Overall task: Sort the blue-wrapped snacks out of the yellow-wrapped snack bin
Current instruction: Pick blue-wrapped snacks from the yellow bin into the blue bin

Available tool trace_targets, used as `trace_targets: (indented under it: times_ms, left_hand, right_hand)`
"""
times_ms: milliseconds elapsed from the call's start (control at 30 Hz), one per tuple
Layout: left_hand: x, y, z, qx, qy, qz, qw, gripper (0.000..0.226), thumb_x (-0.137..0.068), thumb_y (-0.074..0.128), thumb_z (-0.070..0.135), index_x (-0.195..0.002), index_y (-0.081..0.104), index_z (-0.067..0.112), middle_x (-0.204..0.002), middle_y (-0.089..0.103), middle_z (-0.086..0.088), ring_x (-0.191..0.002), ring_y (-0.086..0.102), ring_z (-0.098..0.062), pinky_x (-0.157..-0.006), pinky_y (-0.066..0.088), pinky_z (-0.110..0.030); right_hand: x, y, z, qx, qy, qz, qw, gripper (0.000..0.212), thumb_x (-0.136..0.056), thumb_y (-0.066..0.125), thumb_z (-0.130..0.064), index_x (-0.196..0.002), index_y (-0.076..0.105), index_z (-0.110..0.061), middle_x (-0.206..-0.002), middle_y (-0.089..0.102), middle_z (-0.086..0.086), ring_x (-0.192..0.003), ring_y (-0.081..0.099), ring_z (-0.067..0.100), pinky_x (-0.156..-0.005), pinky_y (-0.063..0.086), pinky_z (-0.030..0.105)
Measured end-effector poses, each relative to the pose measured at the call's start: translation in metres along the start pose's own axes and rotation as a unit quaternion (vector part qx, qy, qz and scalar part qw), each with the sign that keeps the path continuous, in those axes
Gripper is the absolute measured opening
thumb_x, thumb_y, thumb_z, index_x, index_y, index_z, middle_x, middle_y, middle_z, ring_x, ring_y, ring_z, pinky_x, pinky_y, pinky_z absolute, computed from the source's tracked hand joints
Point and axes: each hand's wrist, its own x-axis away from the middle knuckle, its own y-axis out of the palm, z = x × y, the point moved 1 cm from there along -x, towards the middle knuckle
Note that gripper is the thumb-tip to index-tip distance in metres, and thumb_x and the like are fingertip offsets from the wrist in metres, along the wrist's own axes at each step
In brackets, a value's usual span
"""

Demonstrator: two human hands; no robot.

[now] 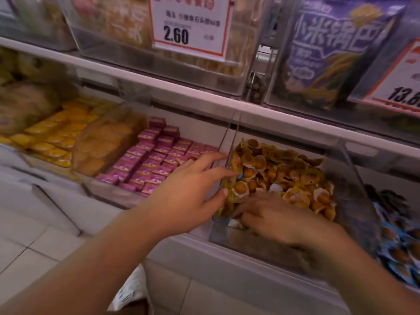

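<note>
Head cam: 2 hands at 1 clear bin [354, 178] heaped w/ yellow-wrapped snacks [284, 171], too many to count. 1 blue-wrapped snack [240, 176] peeks at bin's left edge, axis unclear. Left hand [188, 192] fingers spread, tips touching the pile there. Right hand [279, 219] blurred, dug into the near-left corner; grip can't tell. More blue packs [400, 251] in the next bin to the right.

Both forearms are bare from the lower frame edge to the wrists; no sleeves, watch, bracelet or rings are visible. The left hand [188, 192] shows short, unpainted fingernails, the thumbnail being plainly visible. The right hand [279, 217] is motion-blurred and its nails cannot be made out. A white garment [130, 292] with small dark markings appears between the forearms.
</note>
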Motion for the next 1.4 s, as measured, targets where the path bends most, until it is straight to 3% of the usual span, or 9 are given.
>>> trace_targets:
  times_ms: [133,233,533,700,800,900,1067,1233,1400]
  left_hand:
    - [0.001,0.001,-0.001,0.004,-0.004,-0.001,1.0,0.041,-0.095,0.047,0.043,-0.135,0.053,0.038,-0.152,0.034,0.009,-0.131,0.047,-0.02,-0.103,0.043,-0.043]
    - [0.001,0.003,0.0,0.004,-0.004,-0.002,1.0,0.041,-0.095,0.046,0.043,-0.136,0.051,0.039,-0.153,0.033,0.01,-0.132,0.046,-0.02,-0.103,0.044,-0.043]
    - [0.0,0.005,0.003,0.031,-0.021,0.011,0.999,0.04,-0.093,0.048,0.04,-0.132,0.054,0.038,-0.15,0.035,0.013,-0.127,0.048,-0.02,-0.098,0.047,-0.045]
    - [-0.001,0.005,0.002,0.037,-0.024,0.012,0.999,0.039,-0.092,0.049,0.039,-0.13,0.055,0.038,-0.149,0.034,0.014,-0.126,0.049,-0.021,-0.098,0.047,-0.044]
    - [-0.002,0.005,0.003,0.038,-0.025,0.012,0.999,0.038,-0.092,0.05,0.038,-0.13,0.056,0.037,-0.149,0.034,0.014,-0.128,0.047,-0.02,-0.1,0.045,-0.045]
    - [-0.002,0.004,0.004,0.04,-0.028,0.014,0.999,0.038,-0.093,0.051,0.036,-0.13,0.056,0.036,-0.149,0.034,0.013,-0.128,0.047,-0.02,-0.101,0.045,-0.045]
    - [-0.002,0.002,0.004,0.041,-0.029,0.006,0.999,0.037,-0.093,0.053,0.038,-0.131,0.055,0.038,-0.149,0.034,0.014,-0.129,0.046,-0.019,-0.101,0.045,-0.044]
    - [-0.005,0.001,0.012,0.006,-0.037,0.022,0.999,0.041,-0.086,0.051,0.036,-0.125,0.062,0.033,-0.144,0.042,0.008,-0.122,0.052,-0.024,-0.101,0.043,-0.042]
    - [-0.011,0.001,0.034,-0.066,0.028,0.146,0.987,0.028,-0.084,0.058,0.02,-0.11,0.071,0.02,-0.135,0.056,-0.005,-0.129,0.048,-0.028,-0.106,0.036,-0.046]
  right_hand:
    - [0.001,-0.003,0.007,0.036,0.033,0.008,0.999,0.031,-0.092,0.039,-0.05,-0.104,0.064,-0.035,-0.108,0.063,-0.011,-0.109,0.05,0.018,-0.096,0.041,0.046]
    - [-0.002,0.0,0.001,0.007,0.029,-0.008,1.0,0.036,-0.093,0.034,-0.056,-0.103,0.061,-0.033,-0.112,0.061,-0.006,-0.107,0.05,0.021,-0.09,0.045,0.045]
    - [-0.017,-0.007,-0.022,-0.154,-0.009,-0.027,0.988,0.029,-0.097,0.045,-0.037,-0.084,0.061,-0.017,-0.084,0.063,0.006,-0.081,0.059,0.02,-0.079,0.049,0.047]
    - [-0.018,-0.005,-0.016,-0.296,-0.015,-0.036,0.954,0.019,-0.097,0.05,-0.018,-0.1,0.063,-0.005,-0.103,0.065,0.014,-0.095,0.06,0.021,-0.095,0.044,0.05]
    - [-0.02,-0.003,-0.016,-0.324,-0.026,-0.048,0.944,0.019,-0.098,0.05,-0.018,-0.109,0.065,-0.014,-0.115,0.067,0.002,-0.112,0.059,0.013,-0.103,0.043,0.035]
    - [-0.019,-0.004,-0.016,-0.327,-0.04,-0.066,0.942,0.02,-0.099,0.053,-0.025,-0.115,0.066,-0.025,-0.118,0.066,-0.01,-0.112,0.057,-0.001,-0.102,0.042,0.022]
    - [-0.009,-0.015,-0.004,-0.305,-0.079,-0.046,0.948,0.028,-0.093,0.063,-0.04,-0.119,0.066,-0.031,-0.113,0.069,-0.001,-0.105,0.063,0.019,-0.098,0.047,0.047]
    - [0.009,-0.016,0.008,-0.325,-0.113,-0.023,0.939,0.035,-0.088,0.072,-0.03,-0.123,0.067,-0.027,-0.117,0.07,-0.01,-0.11,0.063,0.007,-0.101,0.046,0.03]
    - [0.019,-0.015,0.016,-0.339,-0.111,0.045,0.933,0.026,-0.086,0.075,-0.025,-0.111,0.071,-0.026,-0.107,0.072,-0.012,-0.1,0.066,0.004,-0.089,0.051,0.021]
